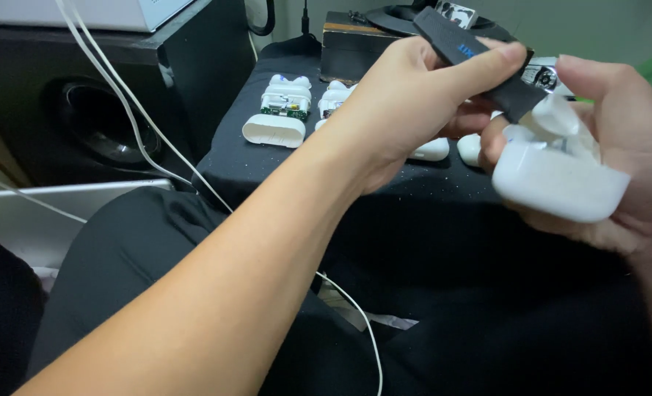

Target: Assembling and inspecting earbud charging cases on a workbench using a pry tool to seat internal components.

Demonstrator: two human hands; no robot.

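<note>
Seated person, head view looking down over dark-clothed lap toward a black cloth-covered surface (238,158)

Left hand (406,110) raised across the middle of the view, forearm running up from lower left. Fingers pinched around a flat black tool (480,62) — thumb on its upper face, the tool slanting down to the right, its lower end meeting the top of the case in the other hand

Right hand (627,147) at the right edge, cupped around a white earbud case (561,180). Case held above the lap, just in front of the cloth edge, not resting on anything. A white part (557,117) stands up from the top of the case; cannot tell whether it is the lid or an earbud, since the tool and fingers cover part of it

On the cloth behind the hands: an empty white case shell (273,130) lying on its side, and just behind it, touching or nearly so, an inner assembly (287,97) with a green circuit board showing. Further white pieces (430,150) partly hidden behind the left hand

Left of the cloth, a dark speaker cabinet (98,110) with a round cone. Thin white cables (131,110) run down in front of it and on over the lap
</note>
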